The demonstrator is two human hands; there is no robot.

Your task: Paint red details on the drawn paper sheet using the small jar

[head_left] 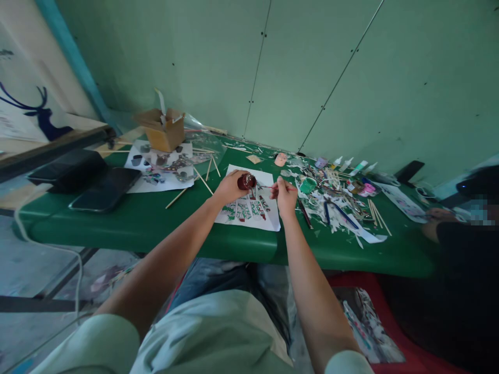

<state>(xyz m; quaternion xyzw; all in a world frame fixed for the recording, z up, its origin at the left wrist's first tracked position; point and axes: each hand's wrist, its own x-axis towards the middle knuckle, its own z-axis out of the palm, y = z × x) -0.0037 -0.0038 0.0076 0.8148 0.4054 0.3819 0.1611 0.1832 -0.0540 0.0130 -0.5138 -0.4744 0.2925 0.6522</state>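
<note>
My left hand (233,185) is wrapped round a small dark red paint jar (245,182), tilted with its mouth toward the right. A thin paintbrush (277,188) is pinched in my right hand (284,193), its tip pointing left toward the jar's mouth. Whether the tip touches the jar I cannot tell. Below both hands lies a white sheet (268,221) bearing several pieces painted green and dark red. A dark pen-like stick (305,213) rests just right of my right wrist.
Paper scraps, a pair of blue-handled pliers (345,214) and paint bottles (358,167) crowd the right. At left are a cardboard box (166,135), wooden sticks (202,181), a second sheet (175,182) and a phone (107,189). Another person (463,249) sits at far right.
</note>
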